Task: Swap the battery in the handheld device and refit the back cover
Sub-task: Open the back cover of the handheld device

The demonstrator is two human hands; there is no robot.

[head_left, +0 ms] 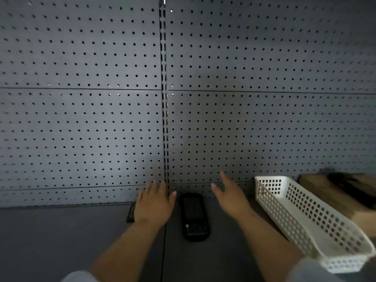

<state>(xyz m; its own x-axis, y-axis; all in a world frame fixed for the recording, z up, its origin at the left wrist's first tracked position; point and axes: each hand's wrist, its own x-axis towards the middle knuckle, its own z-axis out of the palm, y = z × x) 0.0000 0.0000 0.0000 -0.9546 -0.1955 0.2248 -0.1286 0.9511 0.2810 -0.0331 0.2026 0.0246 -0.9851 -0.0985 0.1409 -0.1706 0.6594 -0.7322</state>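
Note:
A black handheld device [195,216] lies flat on the grey bench, screen and keypad facing up, long side pointing away from me. My left hand [153,202] hovers just left of it, palm down, fingers spread, holding nothing. My right hand [230,194] hangs to the right of the device, fingers apart and empty. A small dark flat object [130,213] peeks out from under the left hand's outer edge; most of it is hidden and I cannot tell what it is.
A white perforated plastic basket [305,222] sits at the right, angled toward me. Behind it lies a brown cardboard box [317,186] with a blurred dark item [354,188] on top. A grey pegboard wall [101,119] rises directly behind the bench.

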